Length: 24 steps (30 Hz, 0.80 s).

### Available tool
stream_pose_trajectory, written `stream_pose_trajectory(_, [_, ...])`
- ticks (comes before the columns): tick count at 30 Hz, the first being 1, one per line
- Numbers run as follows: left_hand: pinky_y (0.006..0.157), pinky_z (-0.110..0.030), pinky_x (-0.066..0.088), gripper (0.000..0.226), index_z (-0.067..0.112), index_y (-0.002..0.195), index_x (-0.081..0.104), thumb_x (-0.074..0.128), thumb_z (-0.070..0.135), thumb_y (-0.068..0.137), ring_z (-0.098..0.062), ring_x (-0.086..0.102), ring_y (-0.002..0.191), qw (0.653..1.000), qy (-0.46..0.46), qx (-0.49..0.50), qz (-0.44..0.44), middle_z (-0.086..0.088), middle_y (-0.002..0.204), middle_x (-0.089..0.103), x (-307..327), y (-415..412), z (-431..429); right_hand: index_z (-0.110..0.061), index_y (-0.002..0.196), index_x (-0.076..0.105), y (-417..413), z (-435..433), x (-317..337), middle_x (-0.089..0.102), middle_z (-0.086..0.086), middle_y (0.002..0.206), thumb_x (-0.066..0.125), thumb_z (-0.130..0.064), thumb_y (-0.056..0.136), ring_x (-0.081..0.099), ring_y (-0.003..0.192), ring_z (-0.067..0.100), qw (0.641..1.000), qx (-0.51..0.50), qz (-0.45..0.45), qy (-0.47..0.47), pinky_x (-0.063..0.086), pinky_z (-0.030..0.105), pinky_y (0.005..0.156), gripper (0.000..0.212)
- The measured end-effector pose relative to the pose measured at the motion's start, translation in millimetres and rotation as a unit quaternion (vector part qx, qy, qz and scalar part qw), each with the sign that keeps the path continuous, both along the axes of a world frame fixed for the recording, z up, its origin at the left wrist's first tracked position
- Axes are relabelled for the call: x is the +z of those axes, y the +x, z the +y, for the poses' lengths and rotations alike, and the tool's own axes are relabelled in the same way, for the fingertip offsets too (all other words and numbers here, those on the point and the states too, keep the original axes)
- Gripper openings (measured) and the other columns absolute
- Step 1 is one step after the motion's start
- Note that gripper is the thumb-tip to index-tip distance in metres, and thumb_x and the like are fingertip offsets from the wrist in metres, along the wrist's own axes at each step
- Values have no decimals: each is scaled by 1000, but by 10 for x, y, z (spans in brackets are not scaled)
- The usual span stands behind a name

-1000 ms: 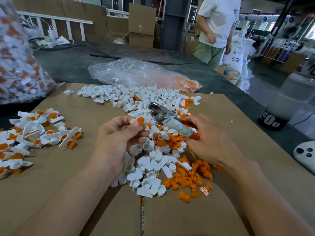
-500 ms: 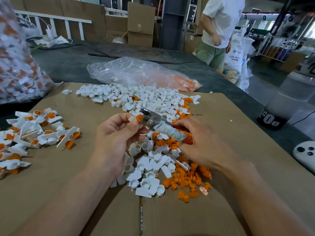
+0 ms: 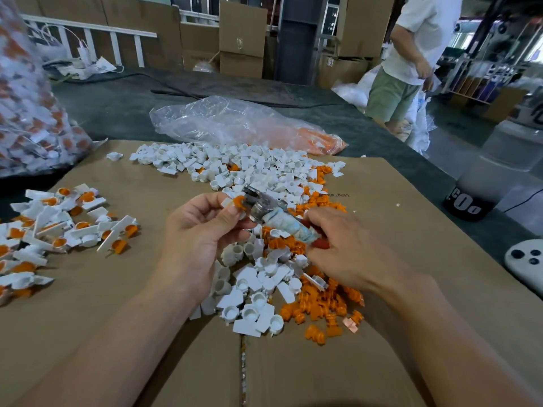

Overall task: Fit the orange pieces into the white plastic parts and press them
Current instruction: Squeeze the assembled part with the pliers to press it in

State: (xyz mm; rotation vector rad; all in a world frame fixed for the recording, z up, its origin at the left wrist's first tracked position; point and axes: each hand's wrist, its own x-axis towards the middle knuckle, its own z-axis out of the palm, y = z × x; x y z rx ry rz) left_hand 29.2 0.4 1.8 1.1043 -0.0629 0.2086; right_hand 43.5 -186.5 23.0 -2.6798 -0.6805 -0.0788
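Two hands, centre frame: left hand (image 3: 202, 233) pinches white part (image 3: 225, 203) with orange piece (image 3: 239, 202) seated in it; right hand (image 3: 349, 254) grips wrapped-handle metal tool (image 3: 283, 224), its head against that piece. Loose piles (image 3: 258, 289) beneath, on cardboard (image 3: 396, 201).

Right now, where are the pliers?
In the head view, mid-frame: the right hand holds the pliers by their wrapped handle, metal tip at the orange piece pinched in the left hand, above the pile of parts.

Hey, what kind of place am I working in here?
Probably a small factory or warehouse workbench: white plastic parts and orange pieces heaped on cardboard, stacked cartons behind.
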Motion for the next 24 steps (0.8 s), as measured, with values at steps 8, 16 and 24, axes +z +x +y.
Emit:
stream_pose_trajectory(8, [50, -18, 53, 10, 5, 72, 55, 59, 9, 64, -12, 63, 52, 999, -42, -13, 17, -2, 58, 64, 9, 11, -22, -26, 77, 39, -11, 12, -15, 42, -9, 73, 53, -20, 82, 40, 68, 7, 1000, 0, -1, 8, 29, 23, 56, 16])
stream_pose_trajectory(16, [50, -18, 53, 9, 6, 72, 57, 59, 10, 64, -12, 63, 52, 1000, -16, -6, 14, -4, 59, 64, 13, -15, -20, -27, 71, 34, -35, 27, 4, 41, -7, 70, 51, -20, 82, 38, 65, 8, 1000, -1, 13, -3, 26, 24, 54, 21])
stream_pose_trajectory(24, [49, -19, 52, 7, 6, 70, 55, 59, 10, 65, -14, 64, 52, 1000, 10, 14, 6, -2, 54, 62, 8, -51, -26, -31, 69, 35, -87, 55, 14, 43, -6, 62, 49, -19, 84, 43, 59, 14, 999, -12, 39, 9, 32, 31, 52, 24])
